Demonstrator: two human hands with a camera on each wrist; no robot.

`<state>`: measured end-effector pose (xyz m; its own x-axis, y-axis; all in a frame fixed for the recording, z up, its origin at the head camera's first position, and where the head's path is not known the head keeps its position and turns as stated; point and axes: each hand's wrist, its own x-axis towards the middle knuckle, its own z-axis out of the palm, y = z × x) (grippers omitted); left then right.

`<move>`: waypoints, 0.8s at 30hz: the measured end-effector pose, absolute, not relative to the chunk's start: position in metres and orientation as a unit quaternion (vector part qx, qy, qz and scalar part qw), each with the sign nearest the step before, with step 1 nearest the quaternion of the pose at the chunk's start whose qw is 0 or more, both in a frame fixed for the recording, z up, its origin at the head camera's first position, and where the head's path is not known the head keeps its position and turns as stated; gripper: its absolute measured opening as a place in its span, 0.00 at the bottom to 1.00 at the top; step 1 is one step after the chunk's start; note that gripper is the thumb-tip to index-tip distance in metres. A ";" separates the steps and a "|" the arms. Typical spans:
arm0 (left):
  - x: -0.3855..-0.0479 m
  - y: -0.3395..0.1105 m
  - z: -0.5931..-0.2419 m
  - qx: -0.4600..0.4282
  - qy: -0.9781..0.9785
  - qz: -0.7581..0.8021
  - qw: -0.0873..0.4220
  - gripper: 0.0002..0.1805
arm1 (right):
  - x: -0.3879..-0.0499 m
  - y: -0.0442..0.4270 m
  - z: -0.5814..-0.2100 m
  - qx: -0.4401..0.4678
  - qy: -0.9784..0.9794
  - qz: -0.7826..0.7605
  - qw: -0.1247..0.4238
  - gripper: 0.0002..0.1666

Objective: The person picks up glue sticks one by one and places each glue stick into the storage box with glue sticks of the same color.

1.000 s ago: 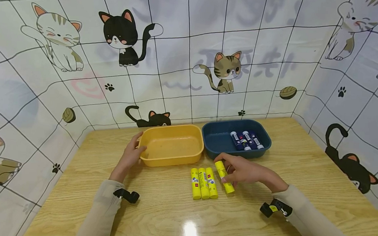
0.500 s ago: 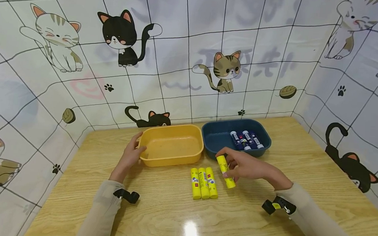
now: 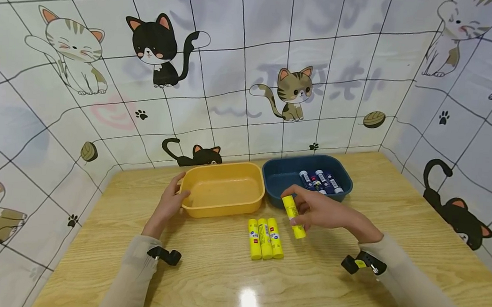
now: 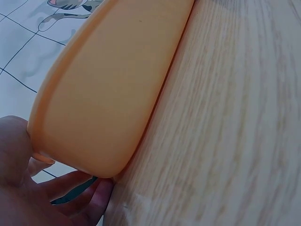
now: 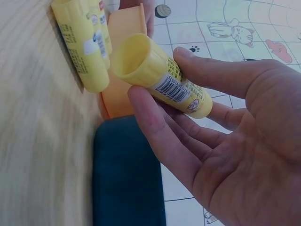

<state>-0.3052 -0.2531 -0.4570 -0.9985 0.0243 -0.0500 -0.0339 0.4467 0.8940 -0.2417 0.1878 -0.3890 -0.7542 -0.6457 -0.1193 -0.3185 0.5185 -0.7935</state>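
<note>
My right hand (image 3: pixel 320 210) holds a yellow glue stick (image 3: pixel 293 217) between thumb and fingers, tilted and raised off the table just in front of the blue bin. In the right wrist view the glue stick (image 5: pixel 171 87) shows its barcode label and its hollow end. At the left end of the yellow bin (image 3: pixel 223 211), my left hand (image 3: pixel 170 201) grips the rim, thumb inside and fingers outside. The left wrist view shows the fingers against the outside wall of the bin (image 4: pixel 103 94). Three more yellow glue sticks (image 3: pixel 265 239) lie side by side on the table.
The dark blue bin (image 3: pixel 283 165) stands right beside the yellow one and contains several dark blue glue sticks (image 3: pixel 320 181) with white ends. Both bins are near the back of the wooden table (image 3: pixel 205 273), close to a wall covering (image 3: pixel 229 86) printed with cats.
My right hand has lifted the yellow glue stick up and slightly toward the blue bin, away from the row of three. The left hand stays on the yellow bin.
</note>
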 end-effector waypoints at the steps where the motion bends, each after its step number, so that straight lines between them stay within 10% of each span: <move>1: -0.306 -0.254 -0.457 -0.004 0.849 0.527 0.029 0.37 | -0.243 0.188 -0.387 -0.287 0.848 -0.397 0.201 0.37; 24: -0.303 -0.252 -0.455 -0.001 0.848 0.530 0.024 0.37 | -0.295 0.186 -0.336 -0.288 0.872 -0.360 0.165 0.38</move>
